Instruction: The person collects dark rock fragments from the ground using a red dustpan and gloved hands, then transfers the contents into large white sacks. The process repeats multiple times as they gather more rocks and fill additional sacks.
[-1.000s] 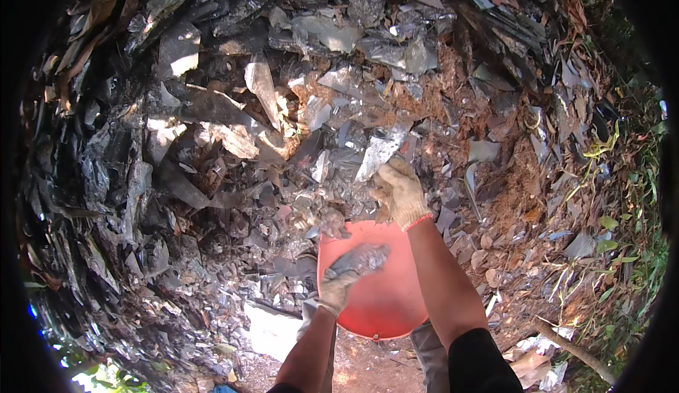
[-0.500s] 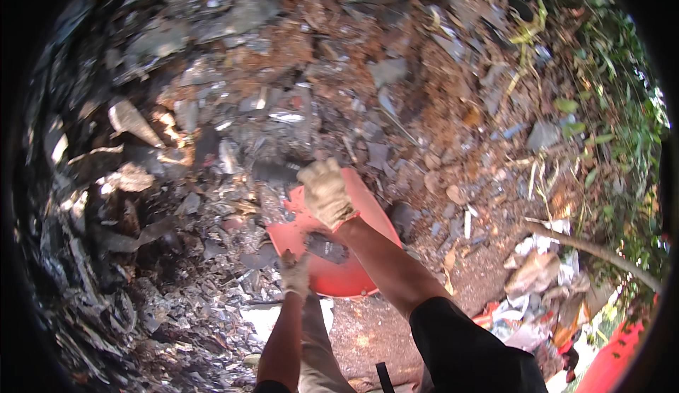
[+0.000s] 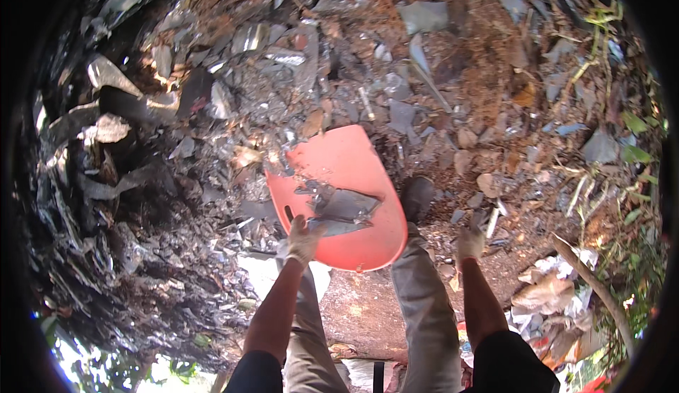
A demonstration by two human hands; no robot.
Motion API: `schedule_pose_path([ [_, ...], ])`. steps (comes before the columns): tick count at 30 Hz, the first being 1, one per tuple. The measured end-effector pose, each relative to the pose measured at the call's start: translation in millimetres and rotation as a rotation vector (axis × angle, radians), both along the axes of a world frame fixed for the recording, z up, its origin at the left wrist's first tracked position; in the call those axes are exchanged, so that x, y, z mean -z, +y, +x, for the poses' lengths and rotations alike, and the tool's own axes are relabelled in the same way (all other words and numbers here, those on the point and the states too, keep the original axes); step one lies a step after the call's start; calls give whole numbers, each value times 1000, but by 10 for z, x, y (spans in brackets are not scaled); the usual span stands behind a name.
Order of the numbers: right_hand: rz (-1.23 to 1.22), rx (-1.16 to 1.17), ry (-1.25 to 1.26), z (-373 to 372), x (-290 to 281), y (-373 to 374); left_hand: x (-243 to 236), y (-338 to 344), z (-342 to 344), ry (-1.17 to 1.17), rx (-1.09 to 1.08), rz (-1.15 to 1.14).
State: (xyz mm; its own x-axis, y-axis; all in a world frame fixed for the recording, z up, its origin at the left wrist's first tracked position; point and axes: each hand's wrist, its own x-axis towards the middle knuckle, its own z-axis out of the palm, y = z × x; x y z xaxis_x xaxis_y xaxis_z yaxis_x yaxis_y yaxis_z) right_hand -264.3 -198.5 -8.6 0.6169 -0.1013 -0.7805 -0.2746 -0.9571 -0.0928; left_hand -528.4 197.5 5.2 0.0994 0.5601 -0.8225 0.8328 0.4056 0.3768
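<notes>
A red plastic scoop-like tray (image 3: 346,156), with a ragged far edge and a rounded near edge, sits between my legs. Several dark flat shards (image 3: 346,205) lie on it. At its left rim, beside a slot in the plastic, my gloved left hand (image 3: 304,241) is closed on the edge, with part of the fingers hidden. My gloved right hand (image 3: 469,243) is off to the right of the tray, low over the littered soil and apart from the tray. Its fingers are blurred against dark scraps, so whether it holds anything is unclear.
Broken shards and brown soil (image 3: 488,60) cover the ground ahead. A heap of dark scraps (image 3: 106,251) rises at the left. At the right lie crumpled wrappers (image 3: 544,290) and a stick (image 3: 594,287), near green plants (image 3: 636,156). My dark shoe (image 3: 417,196) stands beside the tray.
My right hand has swung from above the tray to the right, away from it. Dark shards now show in the middle of the tray. My left hand stays at the left rim.
</notes>
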Motion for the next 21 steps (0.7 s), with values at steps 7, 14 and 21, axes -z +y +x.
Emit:
schedule_pose_path([
  [7, 13, 380, -119, -454, 1207, -1481, 233, -119, 781, 363, 874, -51],
  [14, -198, 716, -349, -380, 43, -603, 350, 127, 280, 168, 1035, 106],
  [21, 261, 818, 91, -670, -1731, 534, -159, -317, -249, 20, 1238, 150],
])
